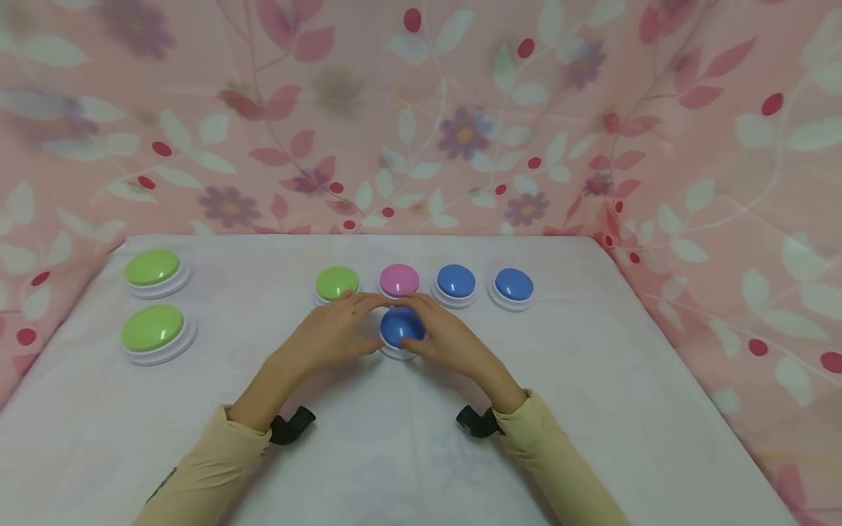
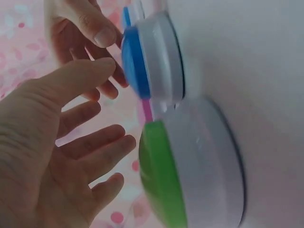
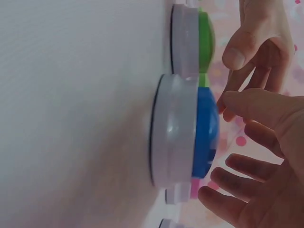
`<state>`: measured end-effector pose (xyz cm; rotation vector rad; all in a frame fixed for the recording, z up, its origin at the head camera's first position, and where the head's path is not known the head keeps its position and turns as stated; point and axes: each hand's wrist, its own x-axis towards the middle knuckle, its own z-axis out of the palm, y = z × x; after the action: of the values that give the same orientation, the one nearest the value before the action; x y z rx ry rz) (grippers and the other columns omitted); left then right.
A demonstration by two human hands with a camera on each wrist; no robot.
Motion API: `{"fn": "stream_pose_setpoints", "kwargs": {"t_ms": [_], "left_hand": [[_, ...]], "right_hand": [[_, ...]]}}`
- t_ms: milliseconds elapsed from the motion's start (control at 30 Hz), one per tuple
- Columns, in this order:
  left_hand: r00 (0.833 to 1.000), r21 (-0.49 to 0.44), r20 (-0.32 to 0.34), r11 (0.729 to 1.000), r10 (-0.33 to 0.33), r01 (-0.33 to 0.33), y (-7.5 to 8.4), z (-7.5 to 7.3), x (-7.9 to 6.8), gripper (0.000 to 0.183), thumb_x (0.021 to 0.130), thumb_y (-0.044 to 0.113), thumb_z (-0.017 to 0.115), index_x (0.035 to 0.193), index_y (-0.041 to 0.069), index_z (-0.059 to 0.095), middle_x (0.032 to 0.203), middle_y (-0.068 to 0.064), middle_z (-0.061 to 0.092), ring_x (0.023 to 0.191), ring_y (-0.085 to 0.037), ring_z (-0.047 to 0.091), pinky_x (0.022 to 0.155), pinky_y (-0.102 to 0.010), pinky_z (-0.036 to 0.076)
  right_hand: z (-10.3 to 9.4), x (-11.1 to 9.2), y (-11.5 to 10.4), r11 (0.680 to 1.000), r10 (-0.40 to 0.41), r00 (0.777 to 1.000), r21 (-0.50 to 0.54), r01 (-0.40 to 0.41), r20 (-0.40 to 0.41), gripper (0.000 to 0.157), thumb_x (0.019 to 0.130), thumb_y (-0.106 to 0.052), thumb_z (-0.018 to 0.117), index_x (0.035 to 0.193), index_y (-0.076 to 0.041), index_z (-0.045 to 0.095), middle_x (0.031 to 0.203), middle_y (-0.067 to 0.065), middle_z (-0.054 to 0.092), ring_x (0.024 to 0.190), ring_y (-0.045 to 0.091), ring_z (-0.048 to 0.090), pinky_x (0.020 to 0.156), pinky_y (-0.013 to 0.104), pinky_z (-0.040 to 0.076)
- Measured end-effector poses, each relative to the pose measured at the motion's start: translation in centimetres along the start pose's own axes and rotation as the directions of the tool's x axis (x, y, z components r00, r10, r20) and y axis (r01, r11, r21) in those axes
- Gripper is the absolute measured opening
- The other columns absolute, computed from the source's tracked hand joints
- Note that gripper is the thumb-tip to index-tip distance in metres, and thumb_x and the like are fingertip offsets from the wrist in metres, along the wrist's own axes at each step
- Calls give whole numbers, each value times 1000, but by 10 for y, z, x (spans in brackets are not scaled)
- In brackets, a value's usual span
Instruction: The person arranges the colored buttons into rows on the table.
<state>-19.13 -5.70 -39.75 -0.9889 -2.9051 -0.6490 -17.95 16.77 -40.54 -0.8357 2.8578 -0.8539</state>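
Observation:
In the head view a blue push button (image 1: 402, 330) with a white base stands in front of a row of similar buttons. My left hand (image 1: 332, 332) arches over its left side and my right hand (image 1: 450, 337) over its right, index fingertips close together at its far edge. Both thumbs are by its near side. Loosely bent fingers of the left hand (image 2: 71, 142) show in the left wrist view, with nothing gripped. The right hand (image 3: 266, 166) likewise holds nothing in the right wrist view, fingers spread beside the blue dome (image 3: 205, 133). Whether fingertips touch it I cannot tell.
Behind the hands stand a green button (image 1: 337, 282), a pink button (image 1: 399, 280), and two blue buttons, one inner (image 1: 455, 282) and one outer (image 1: 514, 285). Two green buttons, a far one (image 1: 153, 268) and a near one (image 1: 153, 328), sit at left. Floral cloth (image 1: 421, 146) walls the white table (image 1: 625, 409).

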Motion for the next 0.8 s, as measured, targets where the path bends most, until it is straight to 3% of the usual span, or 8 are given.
{"fn": "stream_pose_setpoints", "kwargs": {"t_ms": [233,467,633,800], "left_hand": [[998,-40,-5,997,-65,65,-28,-22,-21,64,81,36,79,139,18,56,143,-3,54,139,-45,38,104,-64,38],[979,-32,-19,979,-201,201,-66,-47,-59,64,84,42,76,140,20,53,147,-10,50,139,-55,30,98,-74,34],[964,-37,-65,966,-260,258,-95,-63,-88,65,84,47,76,139,21,54,144,-14,51,137,-56,32,95,-75,34],[955,-8,-96,960,-281,281,-119,-75,-111,68,82,48,77,138,17,53,140,-20,50,128,-47,43,86,-70,40]], "right_hand": [[4,21,-23,1000,-25,1000,18,25,10,61,90,-20,73,145,-13,46,150,10,44,135,24,47,111,38,40],[15,45,-46,998,-54,997,23,53,49,61,92,-23,72,146,-16,45,150,6,44,138,18,44,110,34,41],[29,65,-66,997,-74,991,27,71,109,61,93,-26,70,147,-19,44,150,1,43,138,13,43,110,28,40],[44,78,-91,991,-116,981,-43,124,157,62,94,-30,68,149,-25,41,153,-1,40,137,11,43,107,26,42]]}}
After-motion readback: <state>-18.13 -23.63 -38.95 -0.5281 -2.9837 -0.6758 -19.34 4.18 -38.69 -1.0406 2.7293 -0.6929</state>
